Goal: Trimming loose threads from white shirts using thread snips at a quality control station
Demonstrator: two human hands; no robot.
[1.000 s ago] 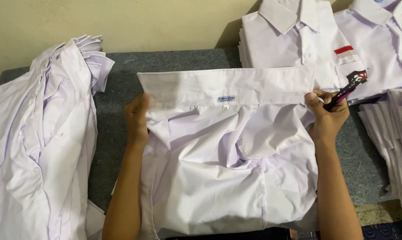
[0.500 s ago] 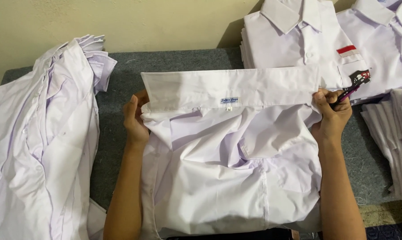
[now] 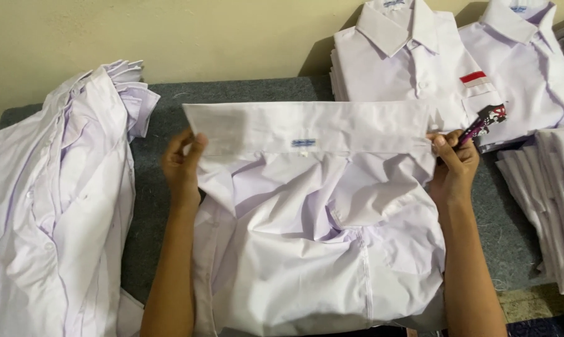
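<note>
Shirt (image 3: 319,249), white, lies rumpled in the middle of the table (image 3: 151,243), collar band (image 3: 307,128) stretched flat along its far edge. We hold that band at both ends: our left hand (image 3: 183,165) pinches the left end, thumb on top, fingers curled under the cloth; our right hand (image 3: 455,168) pinches the right end, so both grips are closed on fabric. The right hand also carries a slim dark pen-like tool with a patterned end (image 3: 481,122), tucked between the fingers and pointing away from us.

To do this hold well, we judge the band should be kept taut and level between the two hands, with even tension, so the crumpled body below can settle without twisting. The tool should stay clear of the white cloth, since a mark would show.

Surface: grey felt-like cover on the table, slightly fuzzy, likely to resist sliding. To our left, a heap of unfolded white shirts (image 3: 51,206) drapes over the edge. At far right, two stacks of folded white shirts (image 3: 413,68) sit collars-up against the wall, the nearer one showing a small red-and-white patch on its pocket. Another pile of folded white cloth (image 3: 553,200) sits at the right edge. Plain cream wall (image 3: 169,37) behind; a strip of floor shows at bottom right.
</note>
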